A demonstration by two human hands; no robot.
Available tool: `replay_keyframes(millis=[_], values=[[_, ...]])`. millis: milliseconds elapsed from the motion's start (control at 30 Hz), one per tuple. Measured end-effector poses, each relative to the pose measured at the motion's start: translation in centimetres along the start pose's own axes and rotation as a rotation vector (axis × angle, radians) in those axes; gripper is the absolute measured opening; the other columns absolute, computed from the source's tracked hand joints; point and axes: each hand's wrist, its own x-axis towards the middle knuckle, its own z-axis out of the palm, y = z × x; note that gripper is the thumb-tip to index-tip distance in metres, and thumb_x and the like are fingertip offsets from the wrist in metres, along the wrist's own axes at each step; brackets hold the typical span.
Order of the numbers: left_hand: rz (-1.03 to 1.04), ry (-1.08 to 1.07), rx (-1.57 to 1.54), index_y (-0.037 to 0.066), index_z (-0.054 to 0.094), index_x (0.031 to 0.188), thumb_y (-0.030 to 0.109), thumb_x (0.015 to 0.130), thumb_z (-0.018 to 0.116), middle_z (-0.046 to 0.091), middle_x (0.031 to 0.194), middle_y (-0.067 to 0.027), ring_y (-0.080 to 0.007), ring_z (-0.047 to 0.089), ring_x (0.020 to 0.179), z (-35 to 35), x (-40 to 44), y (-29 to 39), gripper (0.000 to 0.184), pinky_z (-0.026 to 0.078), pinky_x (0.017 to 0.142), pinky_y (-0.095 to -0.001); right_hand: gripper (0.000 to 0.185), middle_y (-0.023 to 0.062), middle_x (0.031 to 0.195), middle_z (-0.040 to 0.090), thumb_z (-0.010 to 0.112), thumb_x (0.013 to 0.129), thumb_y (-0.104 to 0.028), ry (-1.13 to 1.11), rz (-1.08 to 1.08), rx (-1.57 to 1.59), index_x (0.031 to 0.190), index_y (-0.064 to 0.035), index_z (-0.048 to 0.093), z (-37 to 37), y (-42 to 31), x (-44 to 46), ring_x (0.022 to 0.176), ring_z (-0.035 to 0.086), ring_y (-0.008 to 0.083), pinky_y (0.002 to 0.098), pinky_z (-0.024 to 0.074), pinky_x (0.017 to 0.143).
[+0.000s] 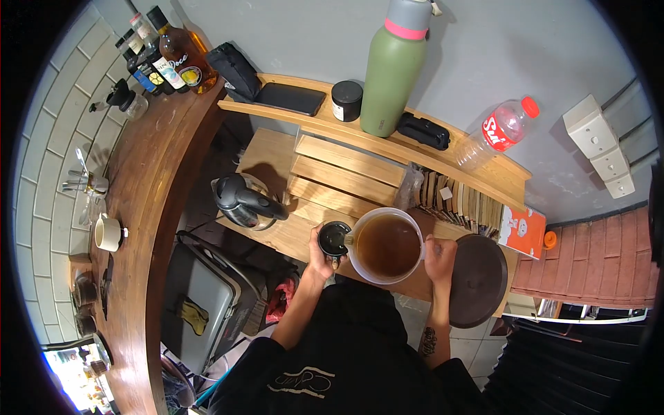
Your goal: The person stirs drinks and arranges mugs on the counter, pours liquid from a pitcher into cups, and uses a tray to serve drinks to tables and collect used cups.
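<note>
Just below the middle of the head view, my left hand (319, 256) is wrapped round a small dark cup (334, 238). My right hand (438, 259) grips the handle of a clear round pitcher (387, 246) that holds brown liquid. The pitcher's left side, with its spout, is right beside the cup's rim; whether liquid passes between them is too small to tell. Left of the cup, a black and clear kettle (247, 200) stands on the wooden table (266, 153). A round dark brown tray (478, 280) lies to the right of my right hand.
A raised shelf (318, 123) bears a green bottle (394, 72), a black jar (346, 101) and a plastic bottle (503, 130). Books (460, 200) stand beneath it. On the left, a curved wooden counter (149, 187) carries a white cup (108, 232) and several bottles (183, 59).
</note>
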Motion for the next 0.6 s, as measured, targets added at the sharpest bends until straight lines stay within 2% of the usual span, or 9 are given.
replay_keyframes(millis=[67, 167, 400, 500, 600], values=[[0.016, 0.025, 0.032, 0.017, 0.066, 0.096, 0.061, 0.090, 0.041, 0.067, 0.082, -0.0007, -0.0178, 0.061, 0.060, 0.1, 0.0, 0.0, 0.050, 0.046, 0.045, -0.0302, 0.031, 0.0163, 0.050, 0.036, 0.056, 0.087, -0.012, 0.019, -0.014, -0.008, 0.062, 0.0060, 0.052, 0.1, 0.5, -0.1, 0.045, 0.036, 0.0136, 0.0368, 0.0292, 0.046], [0.004, -0.006, 0.017, 0.016, 0.065, 0.096, 0.060, 0.090, 0.041, 0.067, 0.084, -0.0017, -0.0184, 0.061, 0.060, 0.5, -0.1, -0.1, 0.051, 0.047, 0.045, -0.0305, 0.031, 0.0117, 0.050, 0.033, 0.056, 0.087, -0.012, 0.012, 0.010, 0.044, 0.062, 0.0058, 0.052, -0.4, 0.4, -0.2, 0.048, 0.034, 0.0099, 0.0353, 0.0289, 0.046], [-0.031, -0.047, 0.000, 0.012, 0.065, 0.099, 0.056, 0.093, 0.040, 0.068, 0.087, -0.0047, -0.0192, 0.063, 0.060, 1.2, -0.2, -0.3, 0.051, 0.048, 0.044, -0.0301, 0.032, 0.0095, 0.051, 0.033, 0.055, 0.088, -0.013, 0.038, 0.041, 0.019, 0.062, 0.0057, 0.052, -1.3, 1.5, -0.3, 0.051, 0.035, 0.0087, 0.0337, 0.0292, 0.047], [-0.038, -0.066, -0.016, 0.010, 0.064, 0.100, 0.055, 0.093, 0.039, 0.068, 0.086, -0.0067, -0.0210, 0.063, 0.060, 2.2, -0.8, -0.3, 0.052, 0.050, 0.045, -0.0325, 0.033, 0.0068, 0.050, 0.033, 0.055, 0.089, -0.013, 0.131, 0.038, 0.009, 0.062, 0.0058, 0.051, -1.3, 2.0, -0.4, 0.051, 0.035, 0.0084, 0.0337, 0.0289, 0.047], [-0.074, -0.093, -0.015, 0.007, 0.063, 0.100, 0.055, 0.094, 0.039, 0.068, 0.086, -0.0092, -0.0232, 0.065, 0.061, 3.2, -1.6, -0.1, 0.054, 0.054, 0.047, -0.0339, 0.034, 0.0074, 0.051, 0.035, 0.058, 0.089, -0.013, 0.349, -0.104, -0.029, 0.061, 0.0060, 0.050, -1.1, 4.4, -0.7, 0.052, 0.036, 0.0074, 0.0328, 0.0302, 0.048]])
